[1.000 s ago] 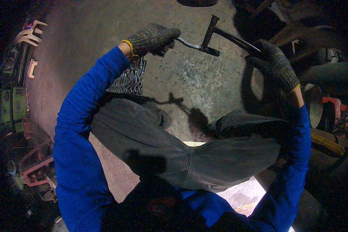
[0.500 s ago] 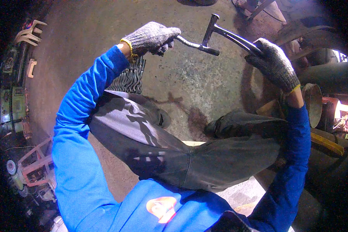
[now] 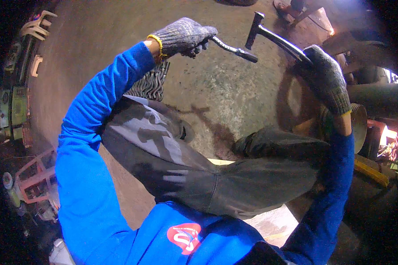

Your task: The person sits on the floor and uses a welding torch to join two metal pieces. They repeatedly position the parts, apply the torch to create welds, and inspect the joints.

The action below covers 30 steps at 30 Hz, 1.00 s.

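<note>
My left hand (image 3: 181,37), in a grey knit glove with a yellow cuff, is closed round one end of a bent metal rod (image 3: 225,45). The rod's free end carries a short, dark cylindrical piece (image 3: 246,55). A hammer (image 3: 278,39) with a slim metal handle is gripped in my gloved right hand (image 3: 325,73). Its narrow head (image 3: 254,31) stands just above the cylindrical piece, with a small gap between them. Below my left wrist, a stack of wavy metal rods (image 3: 152,84) lies on the floor, partly hidden by my sleeve and knee.
My bent legs (image 3: 252,185) in dark trousers span the middle. A round metal drum (image 3: 360,128) and a yellow bar (image 3: 371,170) stand on the right. Far left are a pale plastic chair (image 3: 37,28) and a reddish metal frame (image 3: 35,181). The concrete floor (image 3: 225,92) is stained.
The hammer head was touching the rod's end piece and has lifted up and to the right. My left hand and the rod have shifted slightly right and up.
</note>
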{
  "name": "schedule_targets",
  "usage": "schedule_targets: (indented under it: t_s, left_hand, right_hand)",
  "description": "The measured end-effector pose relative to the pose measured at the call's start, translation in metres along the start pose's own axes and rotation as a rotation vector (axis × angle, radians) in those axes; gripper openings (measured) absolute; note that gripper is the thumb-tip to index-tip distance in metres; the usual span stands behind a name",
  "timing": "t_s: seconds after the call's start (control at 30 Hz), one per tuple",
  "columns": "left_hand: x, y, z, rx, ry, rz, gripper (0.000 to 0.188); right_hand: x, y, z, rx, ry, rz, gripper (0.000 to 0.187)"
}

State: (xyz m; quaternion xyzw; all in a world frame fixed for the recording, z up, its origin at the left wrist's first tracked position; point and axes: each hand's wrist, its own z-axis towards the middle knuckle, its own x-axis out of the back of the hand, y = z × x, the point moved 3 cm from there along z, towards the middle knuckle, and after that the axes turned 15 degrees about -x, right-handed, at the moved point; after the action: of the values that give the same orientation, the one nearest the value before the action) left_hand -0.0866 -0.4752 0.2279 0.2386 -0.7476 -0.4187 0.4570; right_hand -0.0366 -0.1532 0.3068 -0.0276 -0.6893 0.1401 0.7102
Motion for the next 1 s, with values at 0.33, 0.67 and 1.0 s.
schedule_targets:
  t_s: [0.33, 0.67, 1.0]
  left_hand:
    - [-0.004, 0.005, 0.0, -0.049, 0.013, -0.006, 0.051]
    - [-0.006, 0.013, 0.0, -0.062, 0.017, 0.014, 0.043]
    - [-0.004, 0.0, 0.009, -0.162, -0.012, 0.147, 0.053]
  right_hand:
    - [0.006, -0.009, -0.005, 0.022, 0.092, -0.125, 0.014]
    - [0.008, -0.005, -0.003, 0.034, 0.082, -0.055, 0.015]
    - [0.008, -0.018, -0.004, 0.03, 0.071, -0.098, 0.018]
